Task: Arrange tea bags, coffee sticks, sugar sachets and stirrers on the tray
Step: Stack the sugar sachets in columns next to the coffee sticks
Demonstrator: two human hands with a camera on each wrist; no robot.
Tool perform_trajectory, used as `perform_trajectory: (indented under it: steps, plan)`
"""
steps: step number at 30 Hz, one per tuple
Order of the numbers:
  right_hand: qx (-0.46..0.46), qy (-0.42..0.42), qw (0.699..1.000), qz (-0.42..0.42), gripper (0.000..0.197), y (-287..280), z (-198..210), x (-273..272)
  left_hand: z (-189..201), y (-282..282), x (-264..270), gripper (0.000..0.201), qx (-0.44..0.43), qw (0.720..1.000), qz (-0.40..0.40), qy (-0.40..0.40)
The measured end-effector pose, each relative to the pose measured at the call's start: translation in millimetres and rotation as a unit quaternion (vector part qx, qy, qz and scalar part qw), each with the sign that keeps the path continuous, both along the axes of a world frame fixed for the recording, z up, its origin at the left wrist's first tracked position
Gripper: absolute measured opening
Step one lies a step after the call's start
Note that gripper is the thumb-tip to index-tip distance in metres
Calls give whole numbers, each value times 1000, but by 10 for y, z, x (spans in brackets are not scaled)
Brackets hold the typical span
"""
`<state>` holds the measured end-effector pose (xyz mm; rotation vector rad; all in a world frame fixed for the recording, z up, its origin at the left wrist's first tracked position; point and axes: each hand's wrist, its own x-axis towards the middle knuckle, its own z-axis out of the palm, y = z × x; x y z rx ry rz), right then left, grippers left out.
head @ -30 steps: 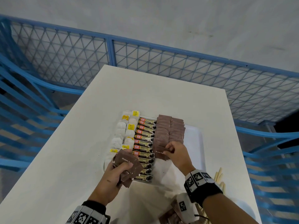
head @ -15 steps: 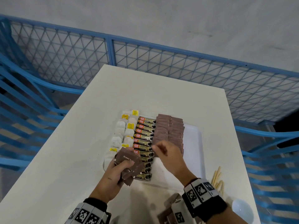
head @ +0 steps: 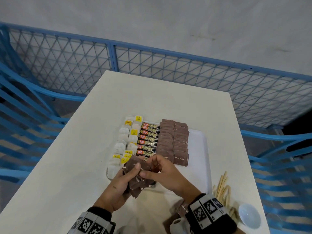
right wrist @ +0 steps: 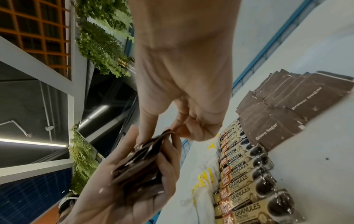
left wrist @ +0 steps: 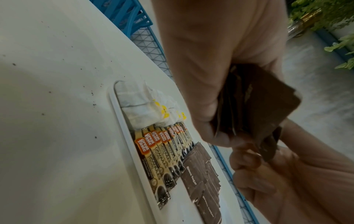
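tray (head: pixel 200 149) front hidden behind both hands (head: pixel 140 176).

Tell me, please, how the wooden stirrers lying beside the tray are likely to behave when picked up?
The wooden stirrers look thin and flat, so probably very light and fairly stiff. They lie in a loose, crisscrossed pile on the table, so pinching one may shift its neighbours. Being flat, they seem unlikely to roll, but hard to lift off the surface.

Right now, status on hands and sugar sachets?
Left hand grips sachet stack. Right hand pinching one off its top edge. Tray rows laid; stirrers still on table. Nothing blocking.
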<state>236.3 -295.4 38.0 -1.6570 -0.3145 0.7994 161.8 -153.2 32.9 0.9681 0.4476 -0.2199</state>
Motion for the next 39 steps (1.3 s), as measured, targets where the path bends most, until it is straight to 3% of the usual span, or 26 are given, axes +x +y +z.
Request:
perform_trajectory:
  steps: [5,12,16,20,24,28,33,36,39]
  plan:
    - [2,45,999,9,23,-43,9,24,-35,19,-30,51,-4,999,-29,-16]
    - [45,67,996,-29,21,-107,46,93,-80,0,-6,43,-4,1000,-23,-17]
    - [88,98,986,-99,20,-219,11,134,-118,29,11,69,-4,999,-14,-29]
    - [103,96,968,-210,21,-433,-95,254,-150,51,1,64,15,1000,-12,-17]
    - [127,103,930,-330,14,-684,-284,401,-179,74,-9,55,13,1000,5,5]
    - [78,109,919,-370,10,-848,-472,446,-203,89,2,62,10,1000,18,12]
    - [-63,97,924,-364,12,-867,-680,459,-213,87,19,60,8,1000,19,17]
    - [-156,51,921,-353,11,-838,-792,484,-221,95,20,52,2,1000,22,19]
    - [-248,-27,912,-327,12,-794,-811,489,-242,99,21,65,7,1000,23,15]
